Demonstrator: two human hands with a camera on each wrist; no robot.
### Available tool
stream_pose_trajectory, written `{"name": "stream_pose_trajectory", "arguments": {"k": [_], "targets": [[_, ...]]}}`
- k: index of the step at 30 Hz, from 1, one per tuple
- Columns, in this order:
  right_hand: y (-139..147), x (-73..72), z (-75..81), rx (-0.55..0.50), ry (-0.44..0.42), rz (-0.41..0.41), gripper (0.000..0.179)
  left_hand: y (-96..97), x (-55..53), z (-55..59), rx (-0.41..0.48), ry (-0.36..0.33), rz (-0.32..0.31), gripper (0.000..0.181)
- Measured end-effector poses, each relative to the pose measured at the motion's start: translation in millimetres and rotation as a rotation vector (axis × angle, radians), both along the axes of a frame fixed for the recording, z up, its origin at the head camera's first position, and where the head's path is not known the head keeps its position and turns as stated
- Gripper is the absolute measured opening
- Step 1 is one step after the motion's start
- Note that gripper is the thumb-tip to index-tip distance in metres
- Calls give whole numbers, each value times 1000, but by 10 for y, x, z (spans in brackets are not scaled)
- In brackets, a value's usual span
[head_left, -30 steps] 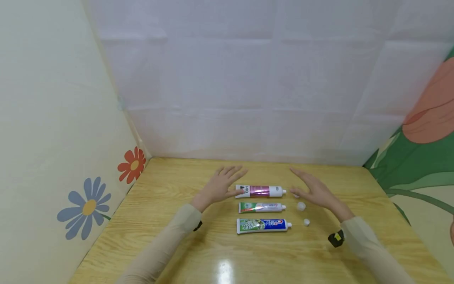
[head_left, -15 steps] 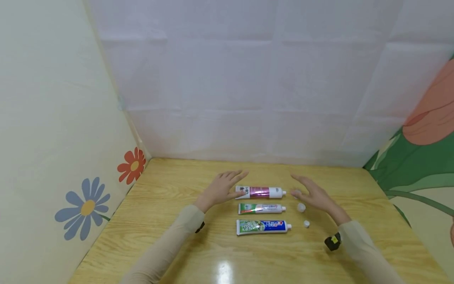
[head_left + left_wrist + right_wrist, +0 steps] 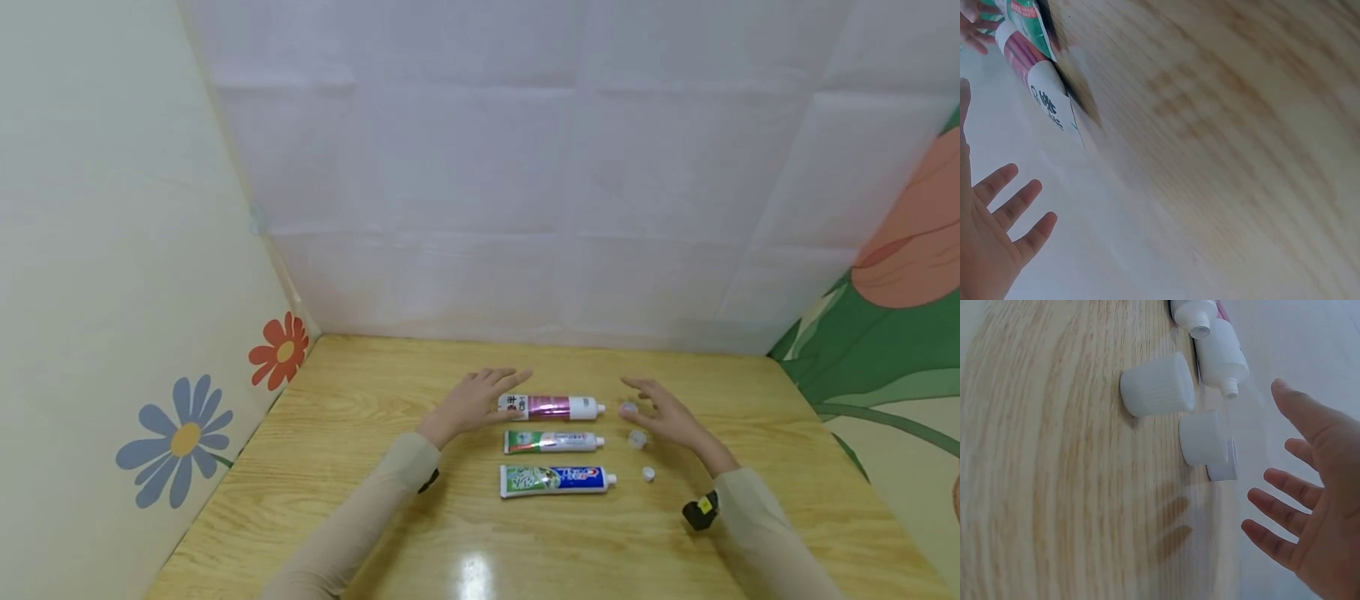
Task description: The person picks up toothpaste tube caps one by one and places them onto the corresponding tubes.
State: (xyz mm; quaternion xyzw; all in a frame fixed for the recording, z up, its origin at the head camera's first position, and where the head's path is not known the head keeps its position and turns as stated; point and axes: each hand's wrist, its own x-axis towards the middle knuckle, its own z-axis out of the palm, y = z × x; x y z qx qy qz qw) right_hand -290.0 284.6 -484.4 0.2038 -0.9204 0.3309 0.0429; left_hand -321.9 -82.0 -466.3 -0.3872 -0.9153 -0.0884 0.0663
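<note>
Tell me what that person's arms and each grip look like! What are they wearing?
The left sleeve and right sleeve are long and pale beige, with wide cuffs. A black gadget with a yellow patch sits by the right cuff; something black peeks from under the left. The left grip and right grip wear no gloves.

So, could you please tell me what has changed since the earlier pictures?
The left hand and right hand shifted slightly down in the head view; neither took hold of anything. The three tubes and three caps stayed in place on the table.
</note>
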Motion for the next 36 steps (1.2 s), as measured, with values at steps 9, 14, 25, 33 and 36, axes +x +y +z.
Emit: {"name": "stream_pose_trajectory", "arguments": {"k": [9, 14, 25, 33, 36], "targets": [[24, -10, -49, 5, -11, -5, 58, 55, -26, -75, -35, -32, -6, 71], [23, -13, -61, 26, -9, -3, 56, 73, -52, -128, -47, -74, 0, 71], [55, -29, -97, -1, -65, 5, 54, 84, -66, -148, -61, -124, 17, 71], [91, -60, -152, -62, -111, 1, 51, 131, -103, -157, -142, -142, 19, 73], [94, -72, -177, -64, -110, -11, 50, 144, -121, -174, -158, -148, 21, 73]]}}
